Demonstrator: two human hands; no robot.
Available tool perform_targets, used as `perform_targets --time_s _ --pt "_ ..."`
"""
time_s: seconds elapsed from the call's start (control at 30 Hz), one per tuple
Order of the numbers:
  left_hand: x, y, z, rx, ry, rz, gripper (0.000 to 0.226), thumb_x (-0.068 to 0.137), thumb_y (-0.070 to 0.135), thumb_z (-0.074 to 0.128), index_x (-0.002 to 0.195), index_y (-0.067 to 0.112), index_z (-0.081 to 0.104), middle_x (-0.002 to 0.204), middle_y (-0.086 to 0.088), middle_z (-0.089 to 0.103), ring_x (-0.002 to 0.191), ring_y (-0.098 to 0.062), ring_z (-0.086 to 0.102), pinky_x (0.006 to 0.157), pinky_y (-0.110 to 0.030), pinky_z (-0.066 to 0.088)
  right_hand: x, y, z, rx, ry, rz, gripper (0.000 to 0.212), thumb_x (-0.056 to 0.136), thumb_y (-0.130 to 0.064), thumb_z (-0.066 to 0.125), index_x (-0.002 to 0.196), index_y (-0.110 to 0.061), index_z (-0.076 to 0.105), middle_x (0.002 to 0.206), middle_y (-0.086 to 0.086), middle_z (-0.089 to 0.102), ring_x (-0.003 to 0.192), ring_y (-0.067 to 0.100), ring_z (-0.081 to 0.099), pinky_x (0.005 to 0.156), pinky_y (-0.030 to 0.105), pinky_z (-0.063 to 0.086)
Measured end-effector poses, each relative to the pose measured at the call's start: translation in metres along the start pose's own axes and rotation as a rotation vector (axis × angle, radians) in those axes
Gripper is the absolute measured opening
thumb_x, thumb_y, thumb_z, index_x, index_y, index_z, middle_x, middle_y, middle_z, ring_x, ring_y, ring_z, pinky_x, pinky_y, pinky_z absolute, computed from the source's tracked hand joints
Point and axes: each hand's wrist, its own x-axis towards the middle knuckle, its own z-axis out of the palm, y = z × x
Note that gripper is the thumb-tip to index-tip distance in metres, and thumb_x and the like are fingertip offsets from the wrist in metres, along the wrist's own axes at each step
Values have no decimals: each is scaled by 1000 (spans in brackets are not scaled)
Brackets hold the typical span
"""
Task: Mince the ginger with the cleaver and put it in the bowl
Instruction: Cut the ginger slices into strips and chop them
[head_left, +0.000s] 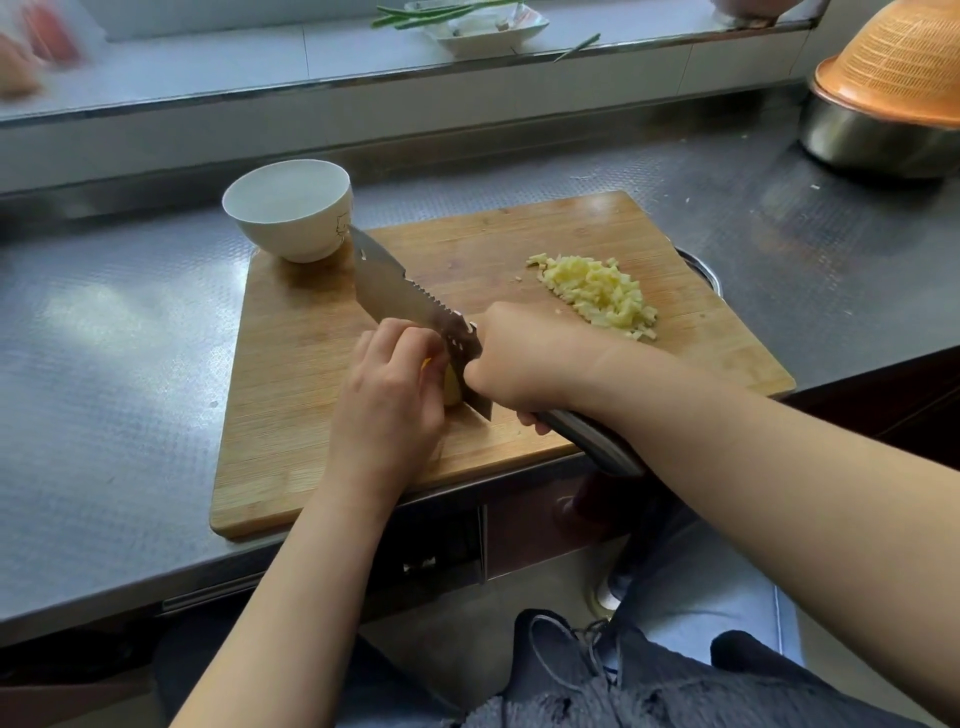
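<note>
On the wooden cutting board (311, 415) my left hand (389, 395) curls over a yellow piece of ginger (451, 387), mostly hidden under my fingers. My right hand (524, 358) grips the handle of the cleaver (395, 293), whose blade rests edge-down against the ginger and points toward the bowl. A pile of minced ginger (600, 296) lies on the board's right part. The white bowl (288, 208) stands empty at the board's far left corner.
The board lies on a steel counter (114, 364), its front edge overhanging slightly. A steel basin (878, 140) topped by an orange colander (898, 62) sits at the far right. A white dish (488, 26) and green stalks (415, 13) rest on the rear ledge.
</note>
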Motion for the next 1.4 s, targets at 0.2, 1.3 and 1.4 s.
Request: perform_targets --time_s 0.2,1.3,1.4 --pt "-1 2 -3 13 -8 -2 3 87 3 61 89 5 60 93 -9 57 84 -24 50 73 -32 42 6 15 -6 154 16 14 14 93 -8 48 79 -9 48 64 13 56 44 21 53 43 29 49" --pt "-2 -1 -2 8 5 -3 12 81 -6 60 90 2 61 93 -13 59 84 -29 53 70 -36 43 -10 -11 -20 68 43 -27 17 96 -9 48 79 -7 51 69 14 61 49 22 60 46 31 57" --pt "-1 -3 -1 4 6 -4 13 81 -6 59 90 2 61 94 -12 59 84 -30 53 70 -37 44 -8 -9 -10 94 46 -17 19 96 -7 47 77 -8 49 69 14 60 49 21 59 47 33 57"
